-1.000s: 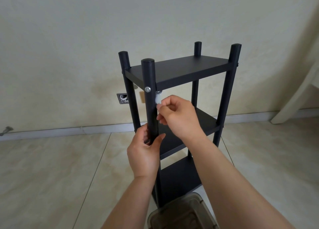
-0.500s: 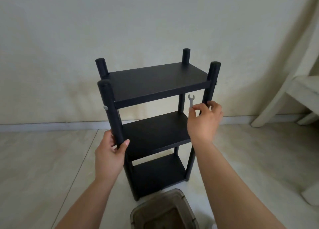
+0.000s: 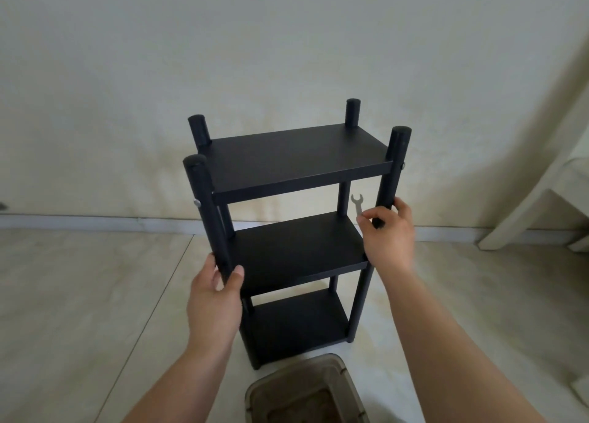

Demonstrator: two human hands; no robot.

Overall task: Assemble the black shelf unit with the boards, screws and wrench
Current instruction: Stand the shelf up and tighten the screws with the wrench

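The black shelf unit (image 3: pixel 296 161) stands upright on the tiled floor, three boards fixed between four round posts. My left hand (image 3: pixel 215 290) grips the front left post below the top board. My right hand (image 3: pixel 387 231) curls round the front right post and pinches a small silver wrench (image 3: pixel 357 203), whose open jaw points up. A silver screw head (image 3: pixel 197 203) shows on the front left post at top-board level, and another screw head (image 3: pixel 403 166) on the front right post.
A translucent brown plastic container (image 3: pixel 306 390) sits on the floor right in front of the shelf. A white piece of furniture (image 3: pixel 526 212) stands at the right. The wall and its skirting run close behind the shelf.
The shelf has turned so its long side faces me, and it looks farther away. My right hand went from the front left post's screw to the front right post, carrying the wrench.
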